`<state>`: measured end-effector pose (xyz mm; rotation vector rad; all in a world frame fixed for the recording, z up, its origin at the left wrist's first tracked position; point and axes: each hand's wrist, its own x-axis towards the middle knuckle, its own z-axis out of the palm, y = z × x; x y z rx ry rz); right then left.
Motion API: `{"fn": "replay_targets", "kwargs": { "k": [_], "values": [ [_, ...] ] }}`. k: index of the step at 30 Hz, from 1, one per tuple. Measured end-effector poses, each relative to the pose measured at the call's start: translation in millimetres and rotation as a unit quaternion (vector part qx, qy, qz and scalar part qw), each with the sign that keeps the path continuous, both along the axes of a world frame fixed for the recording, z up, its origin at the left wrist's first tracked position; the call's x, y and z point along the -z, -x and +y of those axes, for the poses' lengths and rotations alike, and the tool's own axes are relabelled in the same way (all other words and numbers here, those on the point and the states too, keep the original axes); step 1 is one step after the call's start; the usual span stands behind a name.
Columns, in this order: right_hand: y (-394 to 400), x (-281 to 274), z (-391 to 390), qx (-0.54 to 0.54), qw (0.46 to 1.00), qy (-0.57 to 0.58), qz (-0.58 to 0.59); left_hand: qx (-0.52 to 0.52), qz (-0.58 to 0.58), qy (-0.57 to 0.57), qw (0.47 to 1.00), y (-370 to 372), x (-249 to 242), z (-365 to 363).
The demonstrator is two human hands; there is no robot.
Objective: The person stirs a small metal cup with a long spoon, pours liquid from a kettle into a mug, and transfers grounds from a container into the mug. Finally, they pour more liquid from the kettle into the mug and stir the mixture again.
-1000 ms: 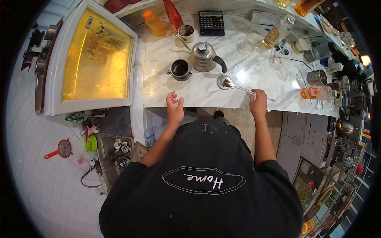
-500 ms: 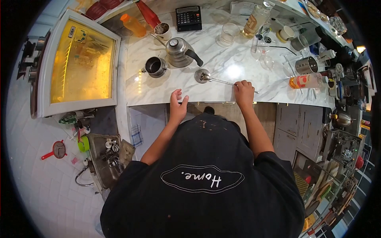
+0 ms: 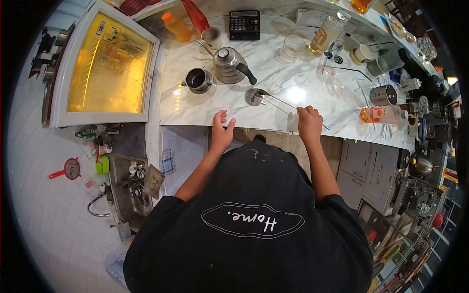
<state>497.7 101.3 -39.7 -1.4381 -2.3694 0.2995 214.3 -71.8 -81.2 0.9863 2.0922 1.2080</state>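
Note:
My right hand (image 3: 310, 124) pinches a long bar spoon (image 3: 284, 101) with a twisted handle, near the counter's front edge. The spoon's bowl end is over the rim of a small round metal cup (image 3: 252, 98) on the marble counter. My left hand (image 3: 222, 131) is open at the front edge, fingers apart and nothing in it. Behind it stand a metal pitcher (image 3: 198, 81) and a steel gooseneck kettle (image 3: 228, 65) with a black handle.
Farther back are an orange bottle (image 3: 178, 29), a calculator (image 3: 244, 25), a glass (image 3: 293, 47) and a clear bottle (image 3: 327, 34). A bottle of amber liquid (image 3: 381, 115) lies at the right. A yellow-lit glass-door cabinet (image 3: 155, 73) borders the counter's left side.
The spoon's bowl has risen from inside the small cup to its rim. My right hand still grips the handle, and my left hand stays open. The whole view has shifted slightly.

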Motion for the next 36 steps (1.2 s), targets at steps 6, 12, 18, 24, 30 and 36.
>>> {"fn": "replay_targets", "kwargs": {
  "k": [6, 12, 18, 24, 30, 36],
  "values": [
    [1, -22, -1, -0.008, 0.998, 0.047, -0.043, -0.022, -0.021, -0.020, 0.999, -2, -6, 7],
    [4, -20, -3, -0.006, 0.994, 0.081, -0.077, -0.008, 0.014, -0.027, 0.999, -2, -6, 10],
    [17, -17, -3, -0.001, 0.995, 0.092, -0.044, -0.005, 0.043, -0.028, 0.999, -2, -3, 10],
    [21, -12, -3, -0.008, 0.990, 0.137, -0.014, -0.026, 0.031, -0.014, 0.999, -2, -6, 7],
    [17, 6, -1, -0.007, 0.981, 0.195, 0.010, -0.042, 0.030, -0.008, 0.999, 3, -3, 0],
    [25, 5, -1, -0.022, 0.983, 0.182, 0.010, -0.049, 0.030, -0.027, 0.998, 7, -1, -2]
  ]
}}
